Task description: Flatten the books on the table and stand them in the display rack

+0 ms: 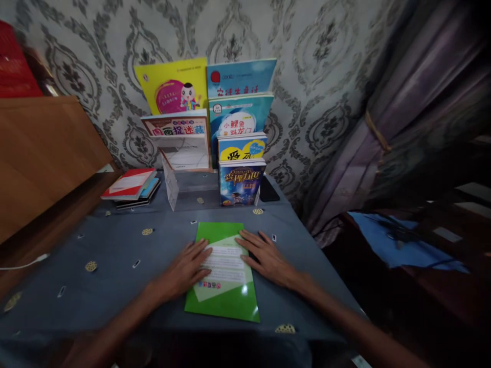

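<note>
A green book [230, 301] with a pale text panel lies flat on the table, its colourful printed title upside down to me. My left hand [186, 268] rests on the book's left edge, fingers spread. On its right edge lies my right hand [266, 258], with fingers stretched out and apart. Neither hand grips anything. Beyond the book stands a clear divided book rack [195, 199]. Its left side holds a yellow book [153, 89] and a brown-and-white book [187, 151]; its right side holds several books, with a dark blue one [241, 186] in front.
A small stack of books, red on top [130, 183], lies at the back left beside a wooden panel [46, 158]. A dark phone-like object [269, 189] sits right of the rack. A white cable [26, 265] reaches the left side. A tied curtain [356, 138] hangs at right.
</note>
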### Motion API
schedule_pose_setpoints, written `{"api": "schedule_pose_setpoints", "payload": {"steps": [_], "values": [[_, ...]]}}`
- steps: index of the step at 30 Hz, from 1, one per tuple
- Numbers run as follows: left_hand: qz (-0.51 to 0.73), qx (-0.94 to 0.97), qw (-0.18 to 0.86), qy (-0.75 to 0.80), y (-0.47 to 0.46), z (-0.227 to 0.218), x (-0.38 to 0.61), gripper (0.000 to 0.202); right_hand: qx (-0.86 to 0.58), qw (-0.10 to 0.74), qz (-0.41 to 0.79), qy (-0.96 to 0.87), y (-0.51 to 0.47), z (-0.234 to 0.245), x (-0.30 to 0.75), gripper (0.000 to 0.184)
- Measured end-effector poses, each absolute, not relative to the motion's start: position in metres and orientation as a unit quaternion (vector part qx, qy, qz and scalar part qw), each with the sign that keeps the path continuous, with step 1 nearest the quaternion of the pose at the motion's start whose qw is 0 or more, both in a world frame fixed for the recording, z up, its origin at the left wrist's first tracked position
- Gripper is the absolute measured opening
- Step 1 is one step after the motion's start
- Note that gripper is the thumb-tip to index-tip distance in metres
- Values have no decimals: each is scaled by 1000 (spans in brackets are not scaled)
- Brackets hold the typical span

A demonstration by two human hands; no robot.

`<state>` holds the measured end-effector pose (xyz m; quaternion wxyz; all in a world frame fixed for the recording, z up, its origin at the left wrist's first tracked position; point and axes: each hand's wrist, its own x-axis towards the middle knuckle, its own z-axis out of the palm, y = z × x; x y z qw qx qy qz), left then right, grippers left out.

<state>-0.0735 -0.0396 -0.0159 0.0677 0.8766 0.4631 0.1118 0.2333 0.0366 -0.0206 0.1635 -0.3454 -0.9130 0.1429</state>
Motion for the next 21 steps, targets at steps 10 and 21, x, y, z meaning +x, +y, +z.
{"api": "schedule_pose_setpoints", "payload": {"steps": [10,21], "values": [[101,877,59,467,-46,-21,-72,59,-386,140,109,-905,71,-32,223,51],[108,870,63,477,-53,-26,-70,56,-254,127,139,-949,-29,-49,278,69]]}}
